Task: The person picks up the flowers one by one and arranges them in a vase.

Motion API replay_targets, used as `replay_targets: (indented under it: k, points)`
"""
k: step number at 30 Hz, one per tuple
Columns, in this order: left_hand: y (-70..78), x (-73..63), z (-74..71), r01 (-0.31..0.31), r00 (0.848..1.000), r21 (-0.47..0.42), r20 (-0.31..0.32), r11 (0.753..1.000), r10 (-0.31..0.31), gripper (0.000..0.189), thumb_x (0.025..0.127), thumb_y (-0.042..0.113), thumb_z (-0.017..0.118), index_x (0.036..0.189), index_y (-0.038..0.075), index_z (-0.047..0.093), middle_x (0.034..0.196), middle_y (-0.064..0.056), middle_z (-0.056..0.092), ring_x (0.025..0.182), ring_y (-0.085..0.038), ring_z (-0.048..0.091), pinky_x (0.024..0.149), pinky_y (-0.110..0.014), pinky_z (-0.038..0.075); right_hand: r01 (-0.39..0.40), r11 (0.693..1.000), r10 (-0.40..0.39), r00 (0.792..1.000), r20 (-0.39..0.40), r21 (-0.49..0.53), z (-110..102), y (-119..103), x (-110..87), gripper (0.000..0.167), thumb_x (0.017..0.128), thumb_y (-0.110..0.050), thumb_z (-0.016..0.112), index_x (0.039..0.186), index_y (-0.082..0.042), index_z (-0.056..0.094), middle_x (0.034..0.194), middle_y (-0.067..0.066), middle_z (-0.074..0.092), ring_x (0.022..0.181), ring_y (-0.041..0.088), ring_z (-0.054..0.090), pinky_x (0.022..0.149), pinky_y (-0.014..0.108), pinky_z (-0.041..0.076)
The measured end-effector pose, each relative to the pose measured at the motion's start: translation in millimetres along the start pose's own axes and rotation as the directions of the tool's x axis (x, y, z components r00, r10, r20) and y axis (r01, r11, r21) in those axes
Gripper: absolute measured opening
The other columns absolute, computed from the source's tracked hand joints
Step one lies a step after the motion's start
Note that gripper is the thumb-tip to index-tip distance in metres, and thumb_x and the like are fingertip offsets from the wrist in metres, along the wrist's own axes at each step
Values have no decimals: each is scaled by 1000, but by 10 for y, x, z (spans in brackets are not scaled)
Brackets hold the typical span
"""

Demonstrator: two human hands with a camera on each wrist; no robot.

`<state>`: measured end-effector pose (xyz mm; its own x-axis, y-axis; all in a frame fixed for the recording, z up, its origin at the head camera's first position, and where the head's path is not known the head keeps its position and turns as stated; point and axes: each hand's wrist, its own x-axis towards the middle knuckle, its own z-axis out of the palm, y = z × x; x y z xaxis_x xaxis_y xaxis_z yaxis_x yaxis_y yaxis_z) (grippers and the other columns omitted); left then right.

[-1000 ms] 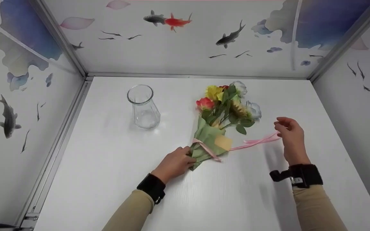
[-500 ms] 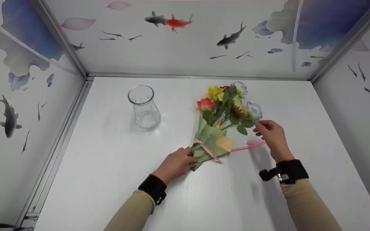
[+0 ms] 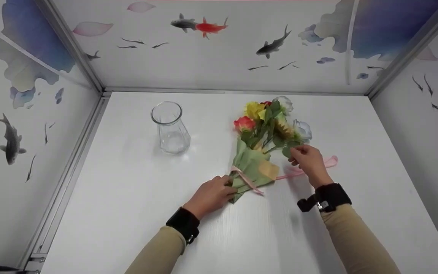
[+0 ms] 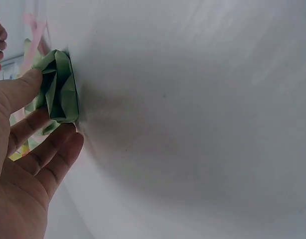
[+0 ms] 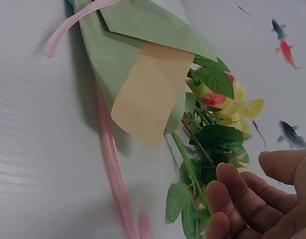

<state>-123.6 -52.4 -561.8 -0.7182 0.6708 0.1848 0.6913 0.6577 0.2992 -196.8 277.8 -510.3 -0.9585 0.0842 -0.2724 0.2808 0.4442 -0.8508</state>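
Head view: likely unwrapping, left hand (image 3: 212,193) pinching green folded-paper wrapper (image 3: 248,161) well inside the edges of the white worktop (image 3: 105,205), right hand (image 3: 310,163) relaxed, empty; next grab seems to need left steady.

Place: a booth (image 3: 139,68), most like a lab workstation
Walls (image 3: 219,72): white panels on three sides, printed with fish (image 3: 210,27)
Frame (image 3: 73,45): metal rails at the corners
Desk (image 3: 242,228): white, fitted between the walls
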Motion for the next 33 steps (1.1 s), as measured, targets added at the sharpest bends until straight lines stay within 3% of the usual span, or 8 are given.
replay_targets:
  k: [8,12,19,25,33]
  points:
    - [37,30,34,-26,1000,-1,6,1000,26,16,100,22,68,112,22,78,113,-4,63,90,-21,61,73,-33,53,31,997,-28,998,55,-70,152,67,45,42,105,-29,56,133,2,52,107,21,69,98,34,66,87,42,52]
    - [64,46,25,-19,999,9,31,1000,18,19,101,24,66,116,22,77,116,-4,63,93,-21,62,75,-34,54,78,990,-69,995,78,-121,212,84,74,44,105,-25,54,139,3,49,109,20,66,99,34,64,84,38,49]
    - [96,59,20,-13,999,9,47,1000,12,23,103,25,63,122,23,75,121,-3,62,96,-21,62,77,-34,54,154,953,-136,987,87,-262,287,137,135,43,105,-22,54,140,2,49,113,21,63,102,33,61,82,38,47]
    - [125,65,7,-23,998,7,59,1000,22,25,103,24,63,126,25,74,124,-3,62,97,-22,63,78,-35,54,210,924,-180,976,121,-319,326,156,151,45,105,-20,53,144,1,48,117,25,61,107,38,60,81,44,48]
    - [141,75,12,-68,997,29,43,997,66,28,102,23,65,128,28,71,123,-3,61,94,-21,63,77,-34,54,272,886,-237,962,137,-375,352,215,210,45,104,-16,53,145,2,49,114,26,62,101,39,62,80,48,48]
